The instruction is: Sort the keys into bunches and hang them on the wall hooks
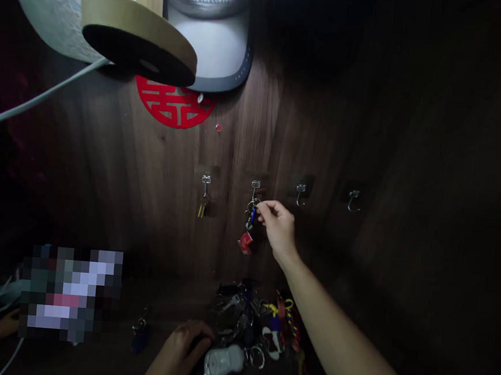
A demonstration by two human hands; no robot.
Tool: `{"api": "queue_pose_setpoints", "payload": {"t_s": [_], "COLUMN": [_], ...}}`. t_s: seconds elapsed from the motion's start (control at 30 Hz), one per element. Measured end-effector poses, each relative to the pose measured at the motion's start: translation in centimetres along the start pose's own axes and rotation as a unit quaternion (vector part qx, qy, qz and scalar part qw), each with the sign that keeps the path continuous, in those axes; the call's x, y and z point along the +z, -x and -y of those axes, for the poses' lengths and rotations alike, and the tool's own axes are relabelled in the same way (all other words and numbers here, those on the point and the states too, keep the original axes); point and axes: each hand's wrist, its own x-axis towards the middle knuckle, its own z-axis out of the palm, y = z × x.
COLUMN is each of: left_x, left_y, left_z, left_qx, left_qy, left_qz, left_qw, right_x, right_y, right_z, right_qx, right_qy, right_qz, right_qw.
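Observation:
My right hand (279,224) pinches the ring of a keychain (248,225) at the second wall hook (256,185). Blue and red pieces dangle from that ring; whether the hook bears its weight I cannot tell. Down on the surface, my left hand (186,341) rests with curled fingers beside a pile of keys and keychains (240,314). A silver-grey car-shaped fob (223,363) lies just right of its fingertips. What those fingers hold, if anything, is hidden. Keys with yellow parts (202,207) hang on the leftmost hook (206,179).
Two bare hooks, one (301,190) and another (353,197), are on the brown wood panel to the right. A blue keychain (138,337) lies at left. Above are a round lamp head (142,26), a cap (213,51) and a red paper cutout (176,109). A blurred patch covers items at lower left.

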Motion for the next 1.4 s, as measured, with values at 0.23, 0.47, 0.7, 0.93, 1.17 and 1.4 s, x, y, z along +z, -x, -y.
{"api": "queue_pose_setpoints", "payload": {"t_s": [0.23,0.47,0.7,0.93,1.17,1.4], "left_x": [0.1,0.2,0.2,0.0,-0.1,-0.3], "left_y": [0.0,-0.1,0.0,0.0,0.1,0.4], "left_z": [0.2,0.6,0.6,0.2,0.0,-0.4], "left_qx": [0.009,0.01,0.016,0.005,0.01,0.012], "left_qy": [0.001,0.009,0.006,-0.004,-0.013,-0.01], "left_qz": [-0.003,0.0,0.001,0.003,0.001,-0.005], "left_qw": [1.0,1.0,1.0,1.0,1.0,1.0], "right_x": [0.3,-0.2,-1.3,-2.4,-4.1,-4.9], "right_y": [-0.1,0.5,3.0,8.0,13.1,16.0], "right_z": [-0.8,-1.7,-2.5,-4.7,-7.4,-9.8], "right_qx": [0.001,0.016,0.043,0.088,0.132,0.126], "right_qy": [0.01,0.006,0.009,0.044,0.105,0.137], "right_qz": [0.007,0.006,0.019,0.076,0.114,0.138], "right_qw": [1.0,1.0,0.999,0.992,0.979,0.973]}}
